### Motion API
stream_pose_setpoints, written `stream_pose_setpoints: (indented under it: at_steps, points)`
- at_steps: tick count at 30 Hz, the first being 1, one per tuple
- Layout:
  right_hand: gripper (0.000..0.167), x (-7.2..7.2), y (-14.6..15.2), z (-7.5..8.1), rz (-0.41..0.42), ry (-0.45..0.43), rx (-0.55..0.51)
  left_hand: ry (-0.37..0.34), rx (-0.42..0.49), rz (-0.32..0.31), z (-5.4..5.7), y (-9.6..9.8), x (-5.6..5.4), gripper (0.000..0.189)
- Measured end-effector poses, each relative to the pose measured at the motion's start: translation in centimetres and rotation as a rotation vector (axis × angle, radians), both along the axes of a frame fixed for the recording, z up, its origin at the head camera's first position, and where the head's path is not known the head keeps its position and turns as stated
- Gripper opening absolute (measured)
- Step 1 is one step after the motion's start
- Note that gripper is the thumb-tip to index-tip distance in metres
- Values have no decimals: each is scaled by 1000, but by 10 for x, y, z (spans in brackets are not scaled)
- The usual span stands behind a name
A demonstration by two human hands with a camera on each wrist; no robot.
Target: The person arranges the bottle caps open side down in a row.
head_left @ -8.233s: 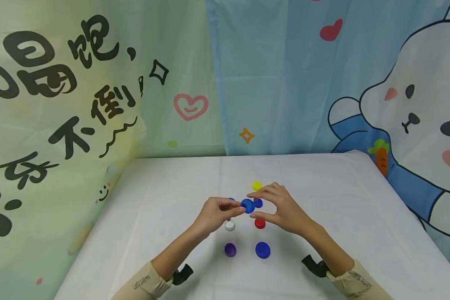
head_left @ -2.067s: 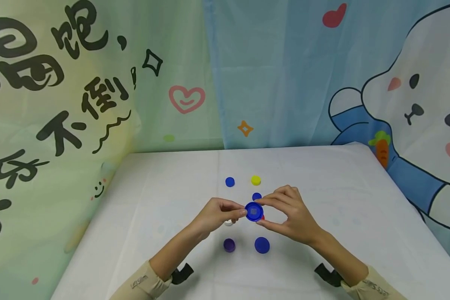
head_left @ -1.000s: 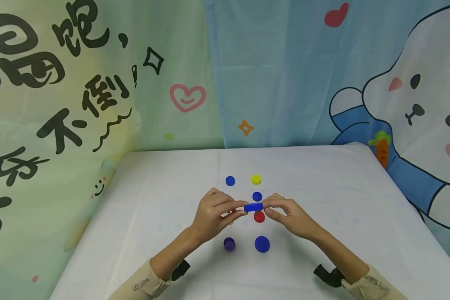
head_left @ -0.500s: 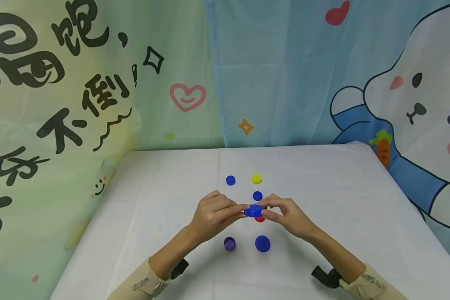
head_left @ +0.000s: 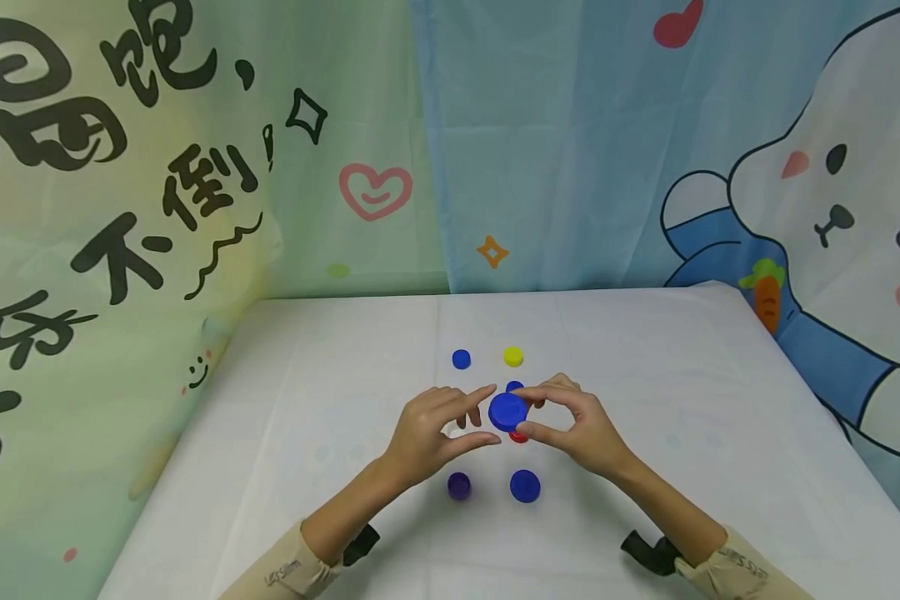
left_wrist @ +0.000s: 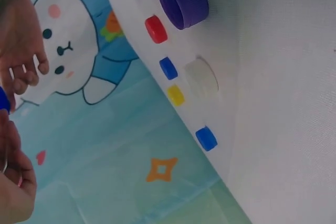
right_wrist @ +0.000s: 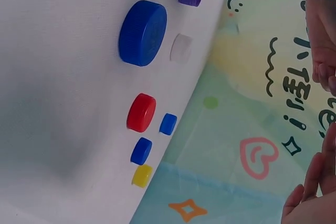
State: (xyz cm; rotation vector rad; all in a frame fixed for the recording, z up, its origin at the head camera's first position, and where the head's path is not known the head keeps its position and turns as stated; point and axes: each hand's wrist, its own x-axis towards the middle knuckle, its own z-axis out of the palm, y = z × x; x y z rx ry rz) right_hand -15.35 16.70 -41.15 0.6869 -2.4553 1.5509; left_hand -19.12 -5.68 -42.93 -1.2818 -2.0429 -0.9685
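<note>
Over the table, my right hand (head_left: 585, 425) pinches a blue bottle cap (head_left: 507, 412) between thumb and fingertips, its smooth round face toward the head camera. My left hand (head_left: 438, 429) is just to the cap's left, thumb and forefinger spread apart with a gap around the cap's near side. Behind the held cap, a red cap (head_left: 520, 437) and a small blue cap (head_left: 515, 387) are partly covered. The left wrist view catches only an edge of the held cap (left_wrist: 3, 99). A white cap (right_wrist: 181, 48) shows in the right wrist view; my left hand hides it from the head view.
Further back on the white-covered table (head_left: 330, 358) lie another small blue cap (head_left: 461, 359) and a yellow cap (head_left: 513, 357). Nearer are a purple cap (head_left: 459, 486) and a large blue cap (head_left: 525, 486). A printed curtain (head_left: 555, 167) hangs behind the table.
Both hands held the blue bottle cap earlier. It has turned from its inner side, through edge-on, to its smooth face. My left fingers have let go and spread; my right hand keeps hold.
</note>
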Motion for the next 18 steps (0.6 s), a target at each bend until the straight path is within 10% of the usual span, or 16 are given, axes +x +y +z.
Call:
stream_pose_setpoints:
  at_steps: [8,18]
  points:
    - [40,-20,-1,-21,-38,120,87,-140,9,9,-1,-3,-7,37]
    - [40,-86,-20,-39,-34,175,283,-401,-79,121,-20,-21,-62,35]
